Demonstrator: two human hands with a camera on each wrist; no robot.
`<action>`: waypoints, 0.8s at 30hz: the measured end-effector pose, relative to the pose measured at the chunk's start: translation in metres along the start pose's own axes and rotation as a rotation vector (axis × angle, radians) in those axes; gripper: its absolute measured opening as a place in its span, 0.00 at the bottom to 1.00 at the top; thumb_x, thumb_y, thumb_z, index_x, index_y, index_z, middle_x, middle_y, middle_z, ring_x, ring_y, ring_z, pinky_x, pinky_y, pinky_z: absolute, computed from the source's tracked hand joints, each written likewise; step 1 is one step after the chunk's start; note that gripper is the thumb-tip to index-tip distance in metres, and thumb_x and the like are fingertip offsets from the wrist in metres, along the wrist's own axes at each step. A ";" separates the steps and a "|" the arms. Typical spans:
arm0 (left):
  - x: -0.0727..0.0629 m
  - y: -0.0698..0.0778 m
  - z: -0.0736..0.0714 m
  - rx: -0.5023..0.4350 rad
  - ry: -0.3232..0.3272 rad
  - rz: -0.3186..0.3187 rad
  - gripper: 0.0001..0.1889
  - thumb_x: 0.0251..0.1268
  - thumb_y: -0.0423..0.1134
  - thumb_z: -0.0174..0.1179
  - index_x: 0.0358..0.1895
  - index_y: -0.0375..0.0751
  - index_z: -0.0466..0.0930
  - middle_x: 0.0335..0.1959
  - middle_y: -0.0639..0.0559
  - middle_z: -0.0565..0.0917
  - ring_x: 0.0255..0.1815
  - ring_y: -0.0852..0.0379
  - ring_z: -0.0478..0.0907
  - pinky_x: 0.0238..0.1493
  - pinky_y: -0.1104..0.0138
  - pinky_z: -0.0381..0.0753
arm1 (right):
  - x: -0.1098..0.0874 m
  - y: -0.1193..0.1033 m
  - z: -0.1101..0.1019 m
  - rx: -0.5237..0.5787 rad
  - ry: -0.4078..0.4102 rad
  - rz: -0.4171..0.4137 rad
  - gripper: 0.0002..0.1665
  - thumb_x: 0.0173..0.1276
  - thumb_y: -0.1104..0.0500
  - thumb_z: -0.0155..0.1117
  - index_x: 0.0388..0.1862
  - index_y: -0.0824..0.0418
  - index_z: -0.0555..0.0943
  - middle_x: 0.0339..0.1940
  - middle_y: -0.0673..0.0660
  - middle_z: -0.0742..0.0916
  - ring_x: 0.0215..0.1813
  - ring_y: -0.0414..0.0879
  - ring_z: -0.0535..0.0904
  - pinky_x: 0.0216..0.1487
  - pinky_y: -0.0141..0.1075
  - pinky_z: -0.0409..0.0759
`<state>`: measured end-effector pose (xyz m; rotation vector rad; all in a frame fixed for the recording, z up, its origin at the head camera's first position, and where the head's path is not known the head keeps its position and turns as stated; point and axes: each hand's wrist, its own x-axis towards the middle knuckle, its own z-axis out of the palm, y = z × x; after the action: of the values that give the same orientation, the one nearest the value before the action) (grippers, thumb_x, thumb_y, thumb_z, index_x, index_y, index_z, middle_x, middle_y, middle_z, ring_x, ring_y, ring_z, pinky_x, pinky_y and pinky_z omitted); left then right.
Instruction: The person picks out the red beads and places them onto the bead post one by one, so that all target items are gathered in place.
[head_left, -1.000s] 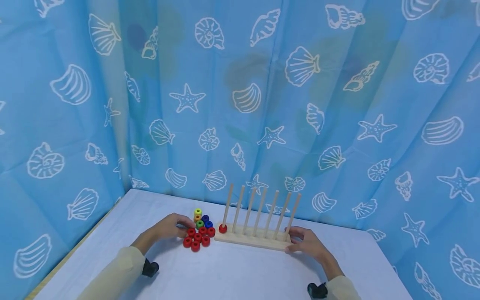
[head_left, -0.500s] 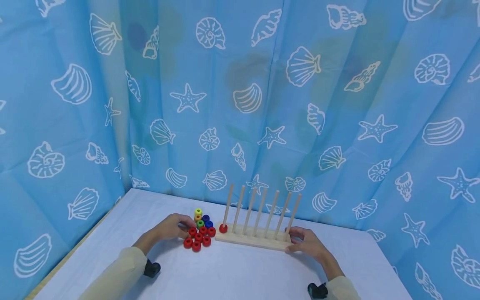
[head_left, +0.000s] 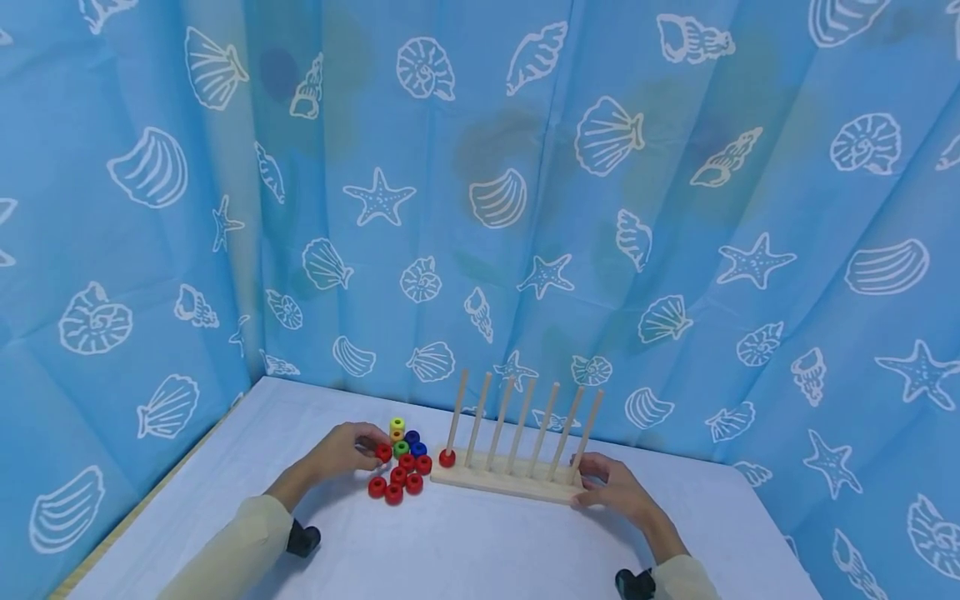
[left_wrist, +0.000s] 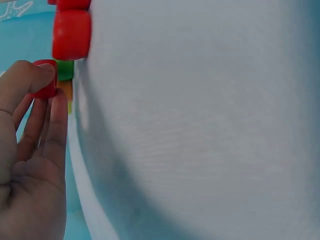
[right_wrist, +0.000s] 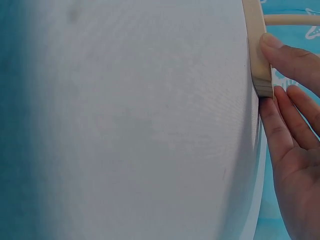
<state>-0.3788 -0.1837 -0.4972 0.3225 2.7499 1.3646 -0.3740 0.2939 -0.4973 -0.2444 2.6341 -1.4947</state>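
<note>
My left hand (head_left: 337,452) pinches a red bead (head_left: 384,453) between thumb and fingers, raised beside the other beads. The left wrist view shows this held red bead (left_wrist: 45,91) with the thumb pressed on its face. A wooden peg rack (head_left: 502,481) with several upright pegs stands to the right of the beads. One red bead (head_left: 447,458) sits at the bottom of its leftmost peg. At the rack's right end, my right hand (head_left: 618,490) holds the base. In the right wrist view, the thumb lies on the base (right_wrist: 257,55) and the fingers touch its end.
Several loose red beads (head_left: 393,494) lie left of the rack. Behind them are a green bead (head_left: 401,450), blue beads (head_left: 418,450), an orange bead (head_left: 397,435) and a yellow bead (head_left: 397,423). A blue shell-print curtain (head_left: 480,208) hangs behind the white table (head_left: 487,550).
My left hand has taken hold of a red bead from the left of the group and raised it slightly. The right hand and the peg rack have stayed in place.
</note>
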 end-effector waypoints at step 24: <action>0.011 0.100 -0.016 -0.156 0.056 0.181 0.19 0.54 0.33 0.71 0.51 0.44 0.80 0.44 0.51 0.83 0.49 0.51 0.81 0.45 0.60 0.85 | 0.001 0.004 -0.002 0.030 0.000 0.007 0.46 0.43 0.64 0.82 0.64 0.67 0.73 0.62 0.65 0.79 0.68 0.64 0.68 0.62 0.44 0.74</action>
<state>-0.3754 -0.1354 -0.4081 0.5423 2.6918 1.6439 -0.3755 0.2968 -0.4996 -0.2324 2.6073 -1.5313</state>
